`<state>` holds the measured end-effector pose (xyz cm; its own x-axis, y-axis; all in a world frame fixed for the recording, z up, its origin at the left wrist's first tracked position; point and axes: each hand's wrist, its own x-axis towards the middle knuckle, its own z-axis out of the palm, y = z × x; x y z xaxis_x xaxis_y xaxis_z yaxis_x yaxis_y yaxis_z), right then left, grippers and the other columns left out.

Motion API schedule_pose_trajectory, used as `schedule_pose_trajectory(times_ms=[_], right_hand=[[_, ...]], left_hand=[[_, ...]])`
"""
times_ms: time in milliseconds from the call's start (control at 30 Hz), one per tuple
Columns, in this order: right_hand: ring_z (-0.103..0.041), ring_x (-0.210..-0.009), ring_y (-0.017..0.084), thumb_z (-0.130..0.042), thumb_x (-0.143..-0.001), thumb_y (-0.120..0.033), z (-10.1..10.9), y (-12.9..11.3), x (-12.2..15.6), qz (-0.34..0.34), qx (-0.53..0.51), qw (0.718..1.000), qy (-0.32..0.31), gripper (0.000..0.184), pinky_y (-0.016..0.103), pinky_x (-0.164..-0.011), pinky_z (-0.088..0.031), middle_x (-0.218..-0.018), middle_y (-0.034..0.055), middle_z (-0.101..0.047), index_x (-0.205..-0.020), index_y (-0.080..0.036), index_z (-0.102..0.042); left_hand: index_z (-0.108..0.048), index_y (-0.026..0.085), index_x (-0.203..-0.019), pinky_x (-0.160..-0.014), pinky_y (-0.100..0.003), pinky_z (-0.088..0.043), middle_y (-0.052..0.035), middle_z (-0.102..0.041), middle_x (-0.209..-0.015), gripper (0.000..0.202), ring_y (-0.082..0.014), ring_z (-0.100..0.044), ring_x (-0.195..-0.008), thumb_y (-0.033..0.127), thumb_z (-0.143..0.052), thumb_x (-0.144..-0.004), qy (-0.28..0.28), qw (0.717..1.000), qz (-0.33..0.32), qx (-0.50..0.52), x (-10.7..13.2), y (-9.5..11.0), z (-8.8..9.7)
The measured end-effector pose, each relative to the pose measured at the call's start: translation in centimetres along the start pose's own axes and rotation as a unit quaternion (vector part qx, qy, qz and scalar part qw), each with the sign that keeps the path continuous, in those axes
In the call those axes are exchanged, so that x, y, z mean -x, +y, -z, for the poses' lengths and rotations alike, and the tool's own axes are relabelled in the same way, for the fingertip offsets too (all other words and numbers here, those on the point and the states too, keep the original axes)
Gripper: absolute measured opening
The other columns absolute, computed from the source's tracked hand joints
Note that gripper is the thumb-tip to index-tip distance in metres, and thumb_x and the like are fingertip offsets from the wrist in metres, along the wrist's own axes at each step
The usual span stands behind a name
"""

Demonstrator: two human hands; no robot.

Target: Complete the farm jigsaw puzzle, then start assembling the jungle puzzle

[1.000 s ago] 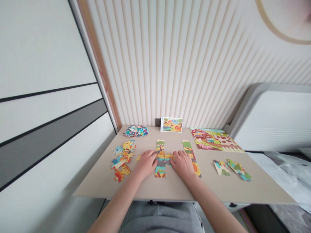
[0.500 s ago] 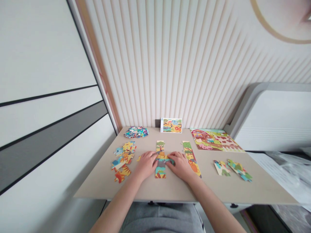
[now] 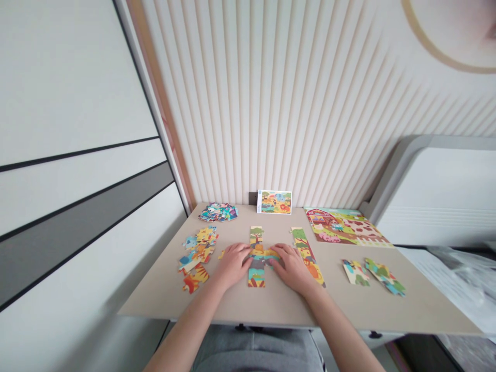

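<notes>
A joined strip of jigsaw pieces (image 3: 256, 279) lies upright in front of me, showing a tree at its top and water lower down. A yellow and teal piece (image 3: 273, 254) adjoins its right side. My left hand (image 3: 233, 264) rests palm down at the strip's left edge, fingertips touching it and thumb apart. Part of a yellow piece peeks out beyond that hand's left side. My right hand (image 3: 290, 266) lies over the right end of the adjoining piece, thumb spread from the fingers. Just beyond it is another joined strip (image 3: 304, 243) with a tree and a lion, partly covered by this hand.
Loose animal pieces (image 3: 201, 248) lie at left, with a blue-purple pile (image 3: 219, 212) behind them. A picture card (image 3: 275, 202) leans on the ribbed wall. A farm puzzle (image 3: 349, 226) lies back right; more pieces (image 3: 383, 275) are nearer. Plastic wrapping (image 3: 465, 268) is beyond the table's right edge.
My right thumb and fingers have eased apart, uncovering more of the yellow and teal piece. My left hand stays nearly in place. The whole view has shifted slightly.
</notes>
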<state>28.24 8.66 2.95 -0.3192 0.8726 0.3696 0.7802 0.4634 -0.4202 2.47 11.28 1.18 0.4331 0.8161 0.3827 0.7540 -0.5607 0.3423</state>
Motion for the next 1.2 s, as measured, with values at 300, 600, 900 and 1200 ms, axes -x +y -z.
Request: schedule_pose_trajectory(times_ms=[300, 600, 900, 1200], right_hand=[[-0.068, -0.099, 0.023, -0.044, -0.101, -0.031, 0.4, 2.7, -0.4, -0.104, -0.035, 0.992, 0.059, 0.033, 0.033, -0.094, -0.048, -0.102, 0.0090, -0.076, -0.099, -0.020, -0.074], [-0.060, -0.118, 0.027, -0.047, -0.097, -0.023, 0.7, 4.6, 0.3, -0.221, 0.130, 0.964, 0.076, 0.032, 0.039, -0.101, -0.040, -0.128, 0.0119, -0.067, -0.114, -0.022, -0.074], [-0.058, -0.117, 0.031, -0.045, -0.097, -0.022, 0.4, 5.1, 0.6, -0.252, 0.168, 0.951, 0.059, 0.038, 0.041, -0.094, -0.041, -0.131, 0.0140, -0.064, -0.126, -0.024, -0.070], [-0.063, -0.112, 0.026, -0.045, -0.096, -0.023, 0.5, 4.5, 0.0, -0.120, 0.046, 0.985, 0.115, 0.031, 0.039, -0.100, -0.044, -0.117, 0.0102, -0.071, -0.111, -0.023, -0.073]], left_hand=[[-0.071, 0.027, -0.125, -0.109, -0.042, -0.046, -0.0053, -0.069, -0.130, 0.030, -0.0247, -0.061, -0.123, 0.025, -0.061, -0.097, -0.010, 1.000, -0.005, 0.017, 0.1, -0.3, 0.5], [-0.072, 0.028, -0.122, -0.108, -0.042, -0.046, -0.0051, -0.071, -0.127, 0.028, -0.0245, -0.062, -0.121, 0.026, -0.062, -0.096, -0.008, 1.000, -0.002, 0.023, 0.2, -0.2, 0.6], [-0.071, 0.027, -0.123, -0.109, -0.041, -0.045, -0.0050, -0.070, -0.127, 0.028, -0.0237, -0.061, -0.121, 0.026, -0.061, -0.097, -0.010, 1.000, -0.004, 0.024, 0.2, -0.3, 0.5], [-0.071, 0.027, -0.122, -0.109, -0.041, -0.045, -0.0052, -0.070, -0.127, 0.028, -0.0241, -0.061, -0.121, 0.026, -0.062, -0.096, -0.004, 1.000, -0.001, 0.014, 0.3, -0.4, 0.2]])
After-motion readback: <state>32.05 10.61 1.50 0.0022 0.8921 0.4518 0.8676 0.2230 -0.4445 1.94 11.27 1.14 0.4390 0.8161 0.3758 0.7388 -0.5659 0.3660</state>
